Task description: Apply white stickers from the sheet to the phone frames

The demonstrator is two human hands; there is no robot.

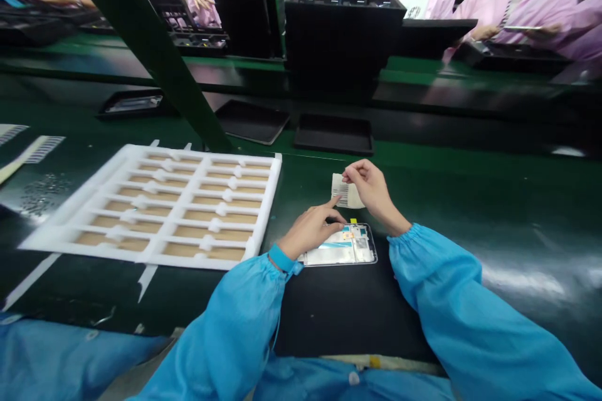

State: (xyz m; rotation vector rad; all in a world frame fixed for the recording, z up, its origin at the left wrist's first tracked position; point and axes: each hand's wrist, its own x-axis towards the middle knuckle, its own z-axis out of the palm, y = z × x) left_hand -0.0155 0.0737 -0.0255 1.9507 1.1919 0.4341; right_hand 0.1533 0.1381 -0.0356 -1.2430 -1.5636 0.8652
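My right hand is closed in a pinch at the upper edge of a small cream sticker sheet printed with rows of dark strips. Whatever sits between the fingertips is too small to make out. With its index finger stretched out, my left hand touches the lower left of that sheet. Its other fingers are over an opened phone frame, whose silvery inside shows blue and orange parts and a yellow tab on the top edge. The phone lies flat on a black mat, its left end partly hidden by my left hand.
Left of the phone lies a white foam tray with cardboard-coloured slots, taped down. Farther left are striped strips and scattered small bits. Black trays stand beyond, a green post slants across, and co-workers sit opposite.
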